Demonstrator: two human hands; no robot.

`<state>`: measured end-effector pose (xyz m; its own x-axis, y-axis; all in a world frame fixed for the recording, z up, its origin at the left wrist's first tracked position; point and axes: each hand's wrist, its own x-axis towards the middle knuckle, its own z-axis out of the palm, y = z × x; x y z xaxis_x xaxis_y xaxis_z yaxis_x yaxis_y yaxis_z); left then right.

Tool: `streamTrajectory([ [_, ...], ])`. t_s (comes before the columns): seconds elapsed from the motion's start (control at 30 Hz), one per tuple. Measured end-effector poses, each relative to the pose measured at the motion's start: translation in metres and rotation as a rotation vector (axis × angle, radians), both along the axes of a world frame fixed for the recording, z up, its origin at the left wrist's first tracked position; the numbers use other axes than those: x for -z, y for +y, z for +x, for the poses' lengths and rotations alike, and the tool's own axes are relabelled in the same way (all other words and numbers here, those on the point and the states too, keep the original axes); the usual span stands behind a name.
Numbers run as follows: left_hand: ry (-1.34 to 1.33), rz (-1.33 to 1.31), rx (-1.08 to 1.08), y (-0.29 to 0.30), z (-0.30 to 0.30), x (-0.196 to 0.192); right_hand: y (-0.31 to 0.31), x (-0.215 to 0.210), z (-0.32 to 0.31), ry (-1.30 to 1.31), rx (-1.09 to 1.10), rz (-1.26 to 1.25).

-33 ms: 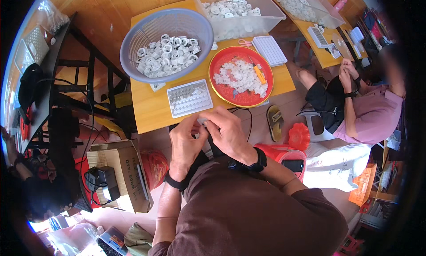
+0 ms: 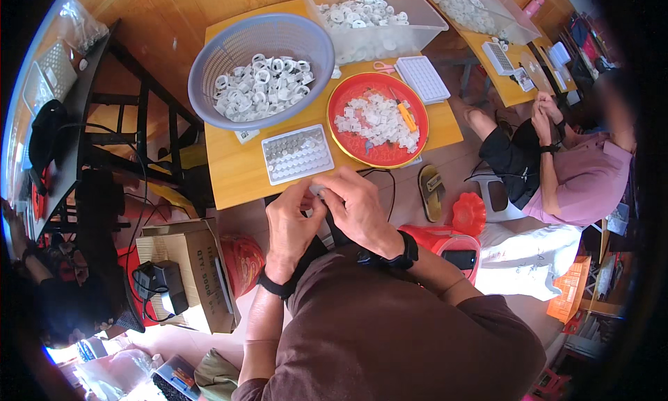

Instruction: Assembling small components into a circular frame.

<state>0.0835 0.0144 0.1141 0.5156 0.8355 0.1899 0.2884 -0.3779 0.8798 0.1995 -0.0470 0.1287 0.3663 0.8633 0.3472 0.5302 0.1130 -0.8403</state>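
Note:
My left hand (image 2: 291, 217) and my right hand (image 2: 356, 210) meet just off the front edge of the yellow table (image 2: 240, 182). Both are closed, thumbs and forefingers pinching a small whitish-grey piece (image 2: 316, 189) between them; fingers hide most of it. Just beyond lies a white compartment tray (image 2: 299, 166), its far rows filled with small grey pieces. To its right, a red round tray (image 2: 351, 149) holds many small translucent white parts (image 2: 376, 119) and a yellow-handled tool (image 2: 407, 116). Behind on the left, a grey-blue plastic basket (image 2: 202, 88) contains white ring-shaped parts (image 2: 264, 84).
A clear bin (image 2: 410, 36) of white parts stands at the back, near pink scissors (image 2: 384, 67) and another white tray (image 2: 422, 79). An open cardboard box (image 2: 202, 276) sits at lower left. On the right, a person in a pink shirt (image 2: 581, 178) sits by another table.

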Motion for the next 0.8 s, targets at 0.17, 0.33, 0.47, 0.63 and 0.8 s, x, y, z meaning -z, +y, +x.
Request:
streamTrajectory([
  [0.17, 0.066, 0.122, 0.026, 0.002, -0.001, 0.004, 0.001, 0.001, 0.001, -0.005, 0.001, 0.006],
  [0.33, 0.132, 0.233, 0.043, 0.004, 0.0, 0.004, 0.001, 0.006, 0.002, 0.009, 0.003, 0.02],
  [0.47, 0.13, 0.284, 0.054, 0.005, -0.001, 0.012, -0.001, 0.003, 0.004, -0.017, -0.017, -0.085],
  [0.63, 0.17, 0.312, 0.043, 0.005, 0.0, 0.013, 0.0, 0.006, 0.004, 0.0, -0.003, -0.072],
  [0.8, 0.128, 0.306, 0.063, 0.006, 0.0, 0.014, 0.001, 0.011, 0.003, 0.04, 0.019, -0.048],
])
